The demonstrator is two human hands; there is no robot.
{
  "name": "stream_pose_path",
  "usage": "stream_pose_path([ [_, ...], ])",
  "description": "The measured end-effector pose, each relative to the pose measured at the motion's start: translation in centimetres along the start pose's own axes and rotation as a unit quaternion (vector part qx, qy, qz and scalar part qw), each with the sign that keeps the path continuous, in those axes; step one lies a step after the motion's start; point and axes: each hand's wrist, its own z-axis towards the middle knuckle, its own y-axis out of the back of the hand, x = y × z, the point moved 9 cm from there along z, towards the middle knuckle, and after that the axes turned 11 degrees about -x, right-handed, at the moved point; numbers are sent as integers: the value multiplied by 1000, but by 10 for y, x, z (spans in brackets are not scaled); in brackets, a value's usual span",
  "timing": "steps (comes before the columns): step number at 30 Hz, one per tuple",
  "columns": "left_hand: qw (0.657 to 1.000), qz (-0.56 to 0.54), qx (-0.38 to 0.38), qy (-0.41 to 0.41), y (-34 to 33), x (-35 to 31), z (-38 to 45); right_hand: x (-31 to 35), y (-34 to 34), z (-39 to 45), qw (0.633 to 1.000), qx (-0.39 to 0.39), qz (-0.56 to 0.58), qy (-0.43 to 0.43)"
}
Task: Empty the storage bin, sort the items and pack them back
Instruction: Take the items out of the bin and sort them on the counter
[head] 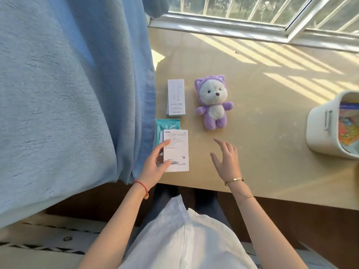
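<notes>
Four items lie in a cluster at the table's (272,152) left side, hard against a blue curtain (68,94) that hangs over that edge. Farthest left, a teal packet (159,131) lies partly under a white box (177,148) printed with text and a barcode; the left hand (155,164) grips this box's left edge, fingers curled onto its face and thumb near the barcode. Behind them a narrow white box (175,97) lies flat, just beside the curtain. Right of it a purple plush toy (212,101) lies on its back, apart from the boxes. The right hand (227,158) hovers spread and empty near the toy's feet, holding nothing. Rightward a broad stretch of bare, sunlit tabletop runs to the white storage bin (322,129), which is cut off by the frame's right edge, with colourful items showing inside. The near table edge runs just behind both wrists.
</notes>
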Motion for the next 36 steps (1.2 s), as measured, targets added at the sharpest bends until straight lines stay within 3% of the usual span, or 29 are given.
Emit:
stream_pose_path([
  [5, 999, 32, 4, -7, -69, 10, 10, -55, 62, -7, 998, -24, -51, 20],
  [12, 996, 86, 1, 26, -141, 52, 44, -123, 86, 1, 996, -4, -82, 31],
  [19, 994, 99, -11, 32, -169, 87, 70, -157, 79, 12, 995, 3, -91, 31],
  [26, 983, 180, -13, -17, -173, 89, 72, -164, 78, 9, 996, -5, -87, 19],
  [30, 958, 278, -49, -53, -156, 70, 58, -157, 88, 1, 996, -13, -88, 20],
  [36, 888, 418, -56, -184, -125, -6, -3, -125, 131, -24, 995, -54, -79, 38],
])
